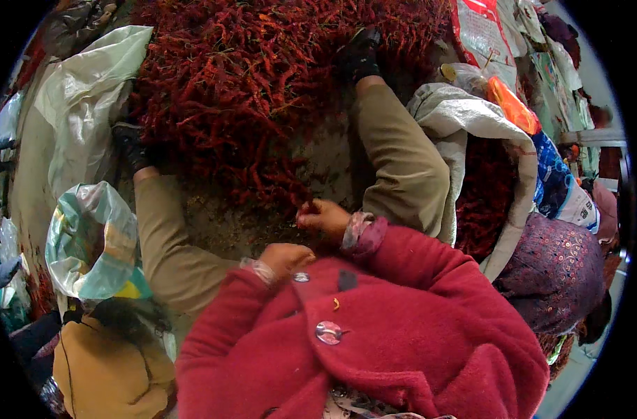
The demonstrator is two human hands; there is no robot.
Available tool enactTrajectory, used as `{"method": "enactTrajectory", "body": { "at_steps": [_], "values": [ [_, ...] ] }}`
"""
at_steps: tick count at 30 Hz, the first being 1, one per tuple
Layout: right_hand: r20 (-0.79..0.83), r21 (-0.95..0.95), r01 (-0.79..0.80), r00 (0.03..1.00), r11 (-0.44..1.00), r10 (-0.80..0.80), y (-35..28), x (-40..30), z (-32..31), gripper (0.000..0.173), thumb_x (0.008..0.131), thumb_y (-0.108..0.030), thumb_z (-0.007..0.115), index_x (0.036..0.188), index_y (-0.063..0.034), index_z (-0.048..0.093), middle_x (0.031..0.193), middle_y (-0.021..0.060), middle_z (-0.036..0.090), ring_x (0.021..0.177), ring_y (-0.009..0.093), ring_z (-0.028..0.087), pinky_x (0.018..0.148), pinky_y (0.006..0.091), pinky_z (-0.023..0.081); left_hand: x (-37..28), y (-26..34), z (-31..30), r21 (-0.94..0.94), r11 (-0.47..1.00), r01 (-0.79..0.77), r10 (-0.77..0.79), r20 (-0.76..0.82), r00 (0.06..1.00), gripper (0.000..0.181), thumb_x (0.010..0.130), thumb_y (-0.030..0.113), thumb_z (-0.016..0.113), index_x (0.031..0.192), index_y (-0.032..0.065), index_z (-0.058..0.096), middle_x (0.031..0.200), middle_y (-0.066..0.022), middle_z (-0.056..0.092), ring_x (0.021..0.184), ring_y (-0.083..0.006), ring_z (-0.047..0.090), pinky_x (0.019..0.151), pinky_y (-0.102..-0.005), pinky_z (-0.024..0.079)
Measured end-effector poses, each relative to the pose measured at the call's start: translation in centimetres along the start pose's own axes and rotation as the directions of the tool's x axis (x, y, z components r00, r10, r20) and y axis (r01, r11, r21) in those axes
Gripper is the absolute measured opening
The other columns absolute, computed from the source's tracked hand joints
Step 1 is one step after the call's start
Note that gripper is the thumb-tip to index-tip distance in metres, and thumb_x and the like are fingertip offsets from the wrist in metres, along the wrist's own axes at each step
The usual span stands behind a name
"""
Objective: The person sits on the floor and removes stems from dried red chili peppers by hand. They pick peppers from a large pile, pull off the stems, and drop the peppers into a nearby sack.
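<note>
Before me on the floor lies a large heap of red chili peppers, its thin end reaching close to my hands. My right hand is at the near edge of the heap, fingers curled around something small and dark red, most likely a chili pepper. Lower and to its left, close to my red coat, my left hand has its fingers bent; whether it holds anything is hidden. A white woven sack with its rim rolled down stands beyond my right leg and contains dark red chili peppers.
An open plastic sack stands outside my left leg, below a pale translucent sack. An orange bag lies by the white sack. People sit close on both sides, one in a tan garment, another in patterned purple cloth.
</note>
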State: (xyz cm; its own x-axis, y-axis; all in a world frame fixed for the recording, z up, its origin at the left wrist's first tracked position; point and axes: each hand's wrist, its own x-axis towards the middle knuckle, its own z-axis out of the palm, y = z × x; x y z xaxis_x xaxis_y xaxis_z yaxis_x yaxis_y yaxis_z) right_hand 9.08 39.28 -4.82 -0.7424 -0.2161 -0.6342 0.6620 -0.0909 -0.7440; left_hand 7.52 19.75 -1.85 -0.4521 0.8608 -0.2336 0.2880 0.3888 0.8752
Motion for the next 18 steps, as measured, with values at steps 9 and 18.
{"method": "enactTrajectory", "body": {
  "at_steps": [9, 18],
  "values": [
    [0.015, 0.07, 0.127, 0.992, 0.989, -0.128, -0.8, 1.4, -0.5, 0.015, 0.078, -0.008, 0.06, 0.091, -0.0036, 0.054, 0.082, 0.001, 0.055, 0.077, 0.009, 0.05, 0.073, 0.0254, 0.042, 0.5, -9.6, -4.9, 0.165, 0.822, 0.545, -0.372, -0.569, 0.734, 0.037, 0.076, 0.004, 0.058, 0.112, 0.0046, 0.053, 0.108, -0.015, 0.055, 0.097, -0.0306, 0.055, 0.081, -0.0377, 0.045],
    [0.017, 0.148, 0.072, 0.997, 0.986, -0.075, -1.5, 2.0, -0.1, 0.018, 0.078, -0.012, 0.06, 0.093, -0.0048, 0.053, 0.082, 0.0009, 0.054, 0.073, 0.01, 0.05, 0.065, 0.0254, 0.042, 2.6, -14.4, -5.8, 0.384, 0.711, 0.59, -0.346, -0.539, 0.768, 0.019, 0.078, 0.016, 0.06, 0.093, 0.0061, 0.057, 0.099, -0.0138, 0.052, 0.088, -0.0319, 0.054, 0.076, -0.0416, 0.045]
  ]
}}
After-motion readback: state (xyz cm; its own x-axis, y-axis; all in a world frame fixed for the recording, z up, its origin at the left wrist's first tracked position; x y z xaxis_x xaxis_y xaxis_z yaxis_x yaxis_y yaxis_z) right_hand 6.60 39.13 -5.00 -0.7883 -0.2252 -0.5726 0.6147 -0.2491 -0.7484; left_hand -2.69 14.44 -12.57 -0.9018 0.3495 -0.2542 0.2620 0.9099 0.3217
